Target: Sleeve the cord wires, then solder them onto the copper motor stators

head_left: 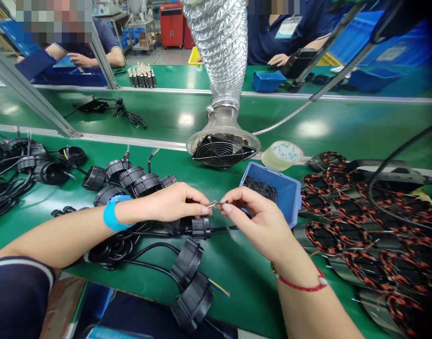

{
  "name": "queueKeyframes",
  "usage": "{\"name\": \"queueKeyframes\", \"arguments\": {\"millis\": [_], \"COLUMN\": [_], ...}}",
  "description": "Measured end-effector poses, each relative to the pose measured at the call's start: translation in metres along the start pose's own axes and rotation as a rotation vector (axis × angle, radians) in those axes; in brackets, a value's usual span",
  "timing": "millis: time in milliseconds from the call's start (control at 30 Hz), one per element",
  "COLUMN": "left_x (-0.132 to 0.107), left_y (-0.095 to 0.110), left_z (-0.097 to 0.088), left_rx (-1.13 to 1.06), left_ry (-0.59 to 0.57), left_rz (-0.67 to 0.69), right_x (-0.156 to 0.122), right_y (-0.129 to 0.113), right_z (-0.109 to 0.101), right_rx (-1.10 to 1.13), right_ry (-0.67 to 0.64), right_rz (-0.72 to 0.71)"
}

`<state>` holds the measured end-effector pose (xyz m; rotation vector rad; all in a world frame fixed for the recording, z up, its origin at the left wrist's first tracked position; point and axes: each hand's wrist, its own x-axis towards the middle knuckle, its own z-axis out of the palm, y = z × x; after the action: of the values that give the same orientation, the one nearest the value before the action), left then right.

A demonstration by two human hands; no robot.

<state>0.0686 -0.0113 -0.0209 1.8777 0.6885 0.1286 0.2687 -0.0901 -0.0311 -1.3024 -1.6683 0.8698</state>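
Note:
My left hand [179,202] pinches a few thin yellow, blue and green wires [211,205], whose ends point right. Facing it, my right hand [256,212] grips a small thin black piece [222,203] between thumb and fingers, level with the wire ends. Whether the piece touches or surrounds a wire is too small to tell. Just beyond my right hand stands a blue bin [289,200] holding many small black pieces [260,187]. Black ribbed plastic caps [188,259] with black cables lie under and around my left forearm. Coloured wires [219,287] stick out of one cap near the front edge.
A fume duct with a round fan grille [221,153] hangs over the green bench [244,278]. Beside it sits a tape roll [282,155]. Rows of stators with orange-laced windings [366,270] cover the right side. Two co-workers sit across the bench.

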Motion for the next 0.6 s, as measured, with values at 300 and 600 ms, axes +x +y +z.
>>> {"name": "queueKeyframes", "arguments": {"millis": [300,600], "left_x": [-0.0003,0.0], "left_y": [-0.0012,0.0017], "left_z": [0.0008,-0.001], "left_rx": [0.009,0.038], "left_ry": [-0.014,0.024], "left_rz": [0.015,0.021], "right_x": [-0.0016,0.001], "right_y": [0.0001,0.0016], "right_z": [-0.0008,-0.0095], "right_rx": [-0.088,-0.085], "right_ry": [-0.004,-0.133], "right_rz": [-0.032,0.127]}}
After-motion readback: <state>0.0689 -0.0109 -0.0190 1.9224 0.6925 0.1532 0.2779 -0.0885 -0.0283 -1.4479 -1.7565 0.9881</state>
